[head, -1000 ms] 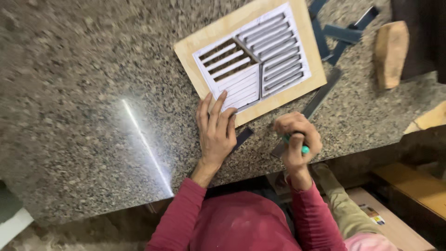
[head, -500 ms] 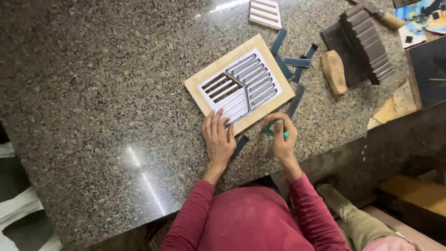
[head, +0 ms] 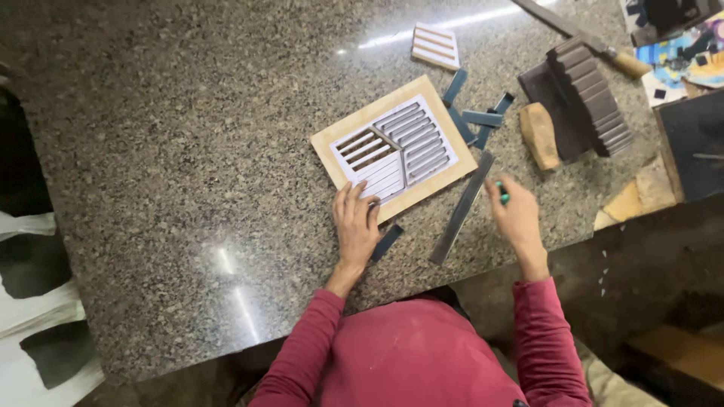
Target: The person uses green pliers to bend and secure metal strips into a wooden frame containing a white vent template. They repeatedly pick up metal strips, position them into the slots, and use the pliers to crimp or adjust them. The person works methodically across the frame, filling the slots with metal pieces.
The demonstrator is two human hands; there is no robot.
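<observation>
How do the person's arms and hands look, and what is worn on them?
Both arms are covered by long dark red sleeves that end at the wrists, matching the red top, which has faint pale dust marks. The left hand and right hand are bare: no gloves, and no watch or rings can be made out.

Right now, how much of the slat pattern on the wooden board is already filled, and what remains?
Done: grey slats fill the right part of the paper template on the wooden board. In hand: the left hand presses the board's lower edge; the right hand holds a green-tipped tool beside a long grey strip. Left: the lower-left section shows only printed lines; loose blue-grey pieces lie beside the board.
</observation>
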